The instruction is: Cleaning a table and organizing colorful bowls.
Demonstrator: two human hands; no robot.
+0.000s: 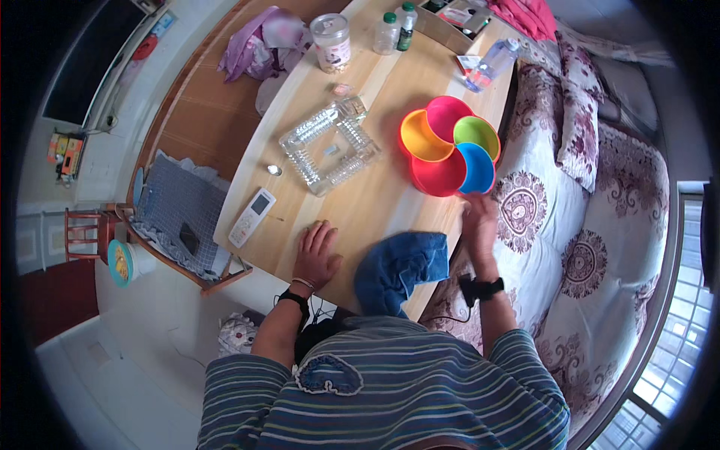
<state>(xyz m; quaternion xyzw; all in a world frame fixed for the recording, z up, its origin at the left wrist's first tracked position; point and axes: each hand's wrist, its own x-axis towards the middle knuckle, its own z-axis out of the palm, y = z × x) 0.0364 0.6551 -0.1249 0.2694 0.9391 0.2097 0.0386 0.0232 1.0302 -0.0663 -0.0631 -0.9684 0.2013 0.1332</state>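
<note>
My left hand [318, 254] lies palm down on the wooden table [388, 211], holding nothing. Beside it are a white air-conditioner remote [252, 217] and a crumpled blue denim cloth [400, 269]. My right hand [480, 225] is at the table's right edge, its blurred fingertips by the near rim of a flower-shaped plastic snack tray [440, 178]. Whether they grip that rim is unclear. The tray has several coloured compartments, with no contents visible in them. Left of it sits a square, clear ribbed plastic or glass tray [331, 145] with a small pale piece inside its opening.
Farther back stand a clear lidded tub [332, 45], green-capped bottles [387, 35], a tilted water bottle [493, 63] and an organiser box [447, 27]. A small shiny object [274, 170] lies near the left edge. A patterned sofa [534, 185] borders the right side.
</note>
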